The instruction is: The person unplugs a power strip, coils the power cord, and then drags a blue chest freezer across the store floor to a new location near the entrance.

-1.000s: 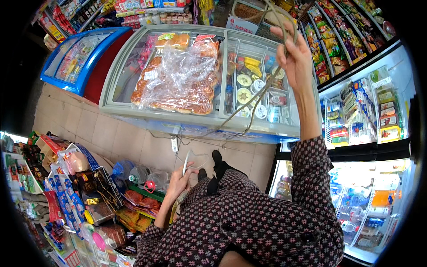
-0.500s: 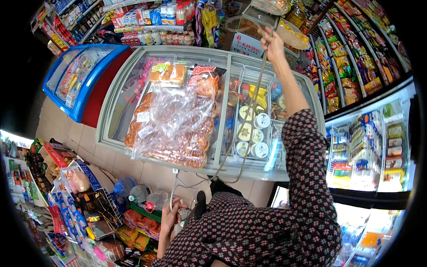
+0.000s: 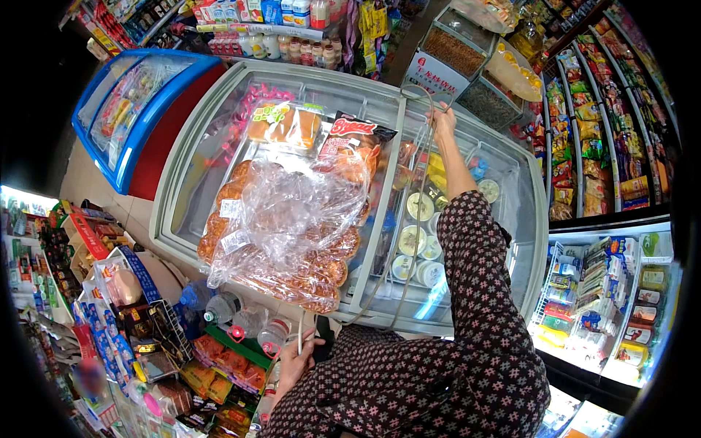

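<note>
A long grey cable (image 3: 404,288) runs in loose strands across the glass top of a chest freezer (image 3: 537,226). My right hand (image 3: 442,123) is closed around its upper strands, above the freezer's far side, and a loop sticks out beyond the fingers. Low in the view, my left hand (image 3: 295,359) pinches a pale stretch of cable just off the freezer's near edge. Packed bread rolls (image 3: 285,212) under crinkled clear plastic lie on the left glass lid. A bread loaf pack (image 3: 286,127) and a dark-red bread bag (image 3: 350,142) sit behind them.
Round tubs (image 3: 412,241) show through the right lid. A blue-framed freezer (image 3: 131,175) stands at the left. Large bottles (image 3: 223,306) and snack packs (image 3: 219,358) crowd the near left. Snack racks (image 3: 577,131) and a lit fridge (image 3: 591,292) line the right; grain bins (image 3: 456,51) stand behind.
My right hand has come down and nearer, from the grain bins to the freezer's far edge, with the cable still in it. The left hand keeps its pinch. The view has shifted slightly.
</note>
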### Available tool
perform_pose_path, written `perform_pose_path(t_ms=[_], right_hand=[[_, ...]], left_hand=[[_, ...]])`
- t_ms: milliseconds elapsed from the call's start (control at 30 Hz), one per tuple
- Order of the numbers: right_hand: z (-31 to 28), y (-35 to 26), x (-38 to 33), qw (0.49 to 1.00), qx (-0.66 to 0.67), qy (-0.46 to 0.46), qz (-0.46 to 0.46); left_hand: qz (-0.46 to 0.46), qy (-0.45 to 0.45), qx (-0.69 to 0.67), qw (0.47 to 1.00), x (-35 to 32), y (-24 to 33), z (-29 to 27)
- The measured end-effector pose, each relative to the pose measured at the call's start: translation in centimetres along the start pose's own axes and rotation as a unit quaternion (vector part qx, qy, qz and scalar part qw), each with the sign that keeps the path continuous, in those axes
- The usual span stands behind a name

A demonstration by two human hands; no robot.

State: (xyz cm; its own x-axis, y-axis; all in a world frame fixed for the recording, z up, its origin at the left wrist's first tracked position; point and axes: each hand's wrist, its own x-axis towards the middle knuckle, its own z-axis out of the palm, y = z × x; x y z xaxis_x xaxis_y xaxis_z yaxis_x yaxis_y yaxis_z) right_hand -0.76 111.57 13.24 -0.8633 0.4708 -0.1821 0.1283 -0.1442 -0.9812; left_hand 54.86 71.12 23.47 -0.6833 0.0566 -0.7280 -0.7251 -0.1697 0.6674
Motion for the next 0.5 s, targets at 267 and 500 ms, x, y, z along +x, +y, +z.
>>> perform_pose_path(t_ms=[267, 500], right_hand=[[-2.5, -0.4, -4.1, 0.868, -0.487, 0.056, -0.083], [-10.7, 1.2, -20.8, 0.852, -0.460, 0.027, -0.248]], left_hand=[[0.015, -0.077, -0.032, 0.996, 4.8, -2.2, 1.6], [0.038, -0.118, -0.043, 0.991, 6.3, -1.8, 3.8]])
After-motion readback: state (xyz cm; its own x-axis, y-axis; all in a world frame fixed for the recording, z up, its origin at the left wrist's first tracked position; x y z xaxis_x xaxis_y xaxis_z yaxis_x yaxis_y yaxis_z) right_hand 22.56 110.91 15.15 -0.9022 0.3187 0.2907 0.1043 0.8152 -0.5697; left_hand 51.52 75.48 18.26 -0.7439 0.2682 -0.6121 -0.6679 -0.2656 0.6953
